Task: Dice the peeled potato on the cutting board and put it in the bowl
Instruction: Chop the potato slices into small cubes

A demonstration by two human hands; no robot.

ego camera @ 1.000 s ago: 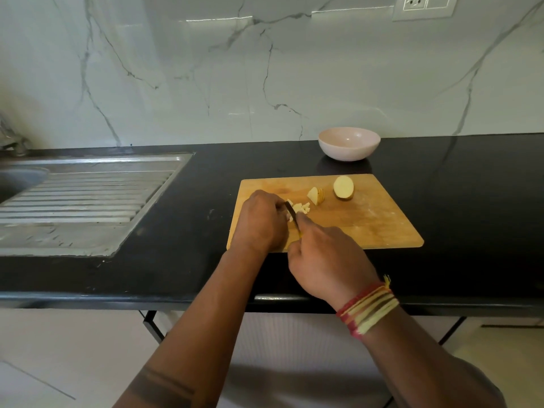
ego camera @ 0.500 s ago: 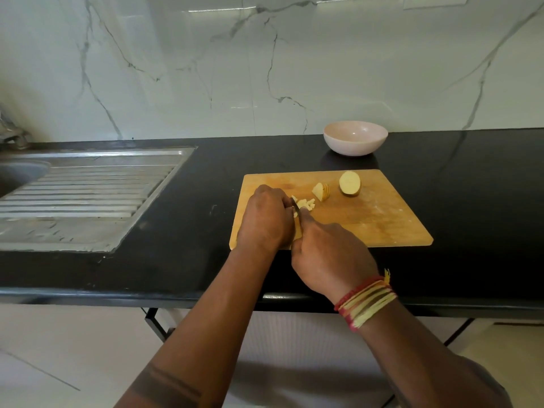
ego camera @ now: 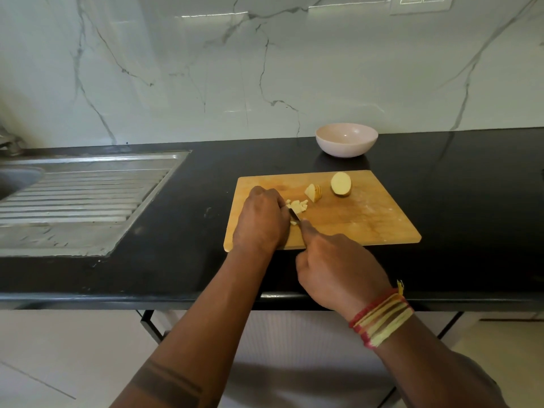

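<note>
A knife (ego camera: 295, 215) is gripped in the right hand (ego camera: 338, 267), its blade set among potato dice (ego camera: 297, 205) at the cutting board's (ego camera: 353, 222) left. Potato is pressed under the curled left hand (ego camera: 260, 222). A sliced wedge (ego camera: 313, 192) and potato half (ego camera: 341, 184) lie mid-frame; the bowl (ego camera: 346, 139) stands behind on the counter (ego camera: 176, 225).

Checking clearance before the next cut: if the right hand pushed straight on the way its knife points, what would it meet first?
The right hand aims its knife up-left, so it would likely meet the diced potato pieces beside the left hand first. Depth is unclear; the left hand's fingers may be just as near.
</note>
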